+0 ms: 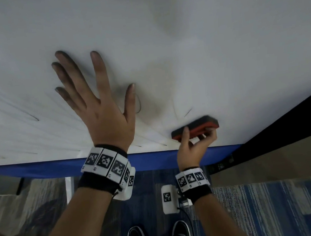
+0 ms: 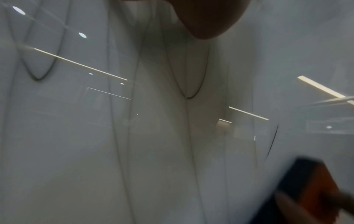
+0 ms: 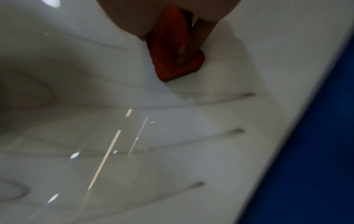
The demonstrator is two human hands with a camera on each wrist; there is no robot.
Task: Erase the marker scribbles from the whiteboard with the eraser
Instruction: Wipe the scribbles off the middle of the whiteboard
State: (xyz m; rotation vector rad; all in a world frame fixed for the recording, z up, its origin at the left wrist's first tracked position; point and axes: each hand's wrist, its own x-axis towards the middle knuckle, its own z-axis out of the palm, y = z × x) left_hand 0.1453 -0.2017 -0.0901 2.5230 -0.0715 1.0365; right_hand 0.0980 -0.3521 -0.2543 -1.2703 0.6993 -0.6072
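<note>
The whiteboard [image 1: 180, 36] fills the upper part of the head view, with a blue bottom edge [image 1: 155, 159]. My left hand [image 1: 97, 97] lies flat on it, fingers spread and straight. My right hand [image 1: 195, 142] grips a red and black eraser [image 1: 197, 126] pressed to the board near its lower right. Thin dark marker strokes [image 1: 33, 118] and a loop [image 1: 139, 104] show left of the eraser, amid grey smears. The eraser [image 3: 172, 50] shows under my fingers [image 3: 185, 53] in the right wrist view, with strokes [image 3: 235, 131] below it. The left wrist view shows looped strokes [image 2: 191, 97] and the blurred eraser [image 2: 314, 186].
Below the board lies blue patterned carpet [image 1: 270, 211], with my shoes [image 1: 137, 235] on it. A dark panel and brown wall [image 1: 290, 140] stand at the board's right edge. A white tagged box [image 1: 168, 198] hangs near my right wrist.
</note>
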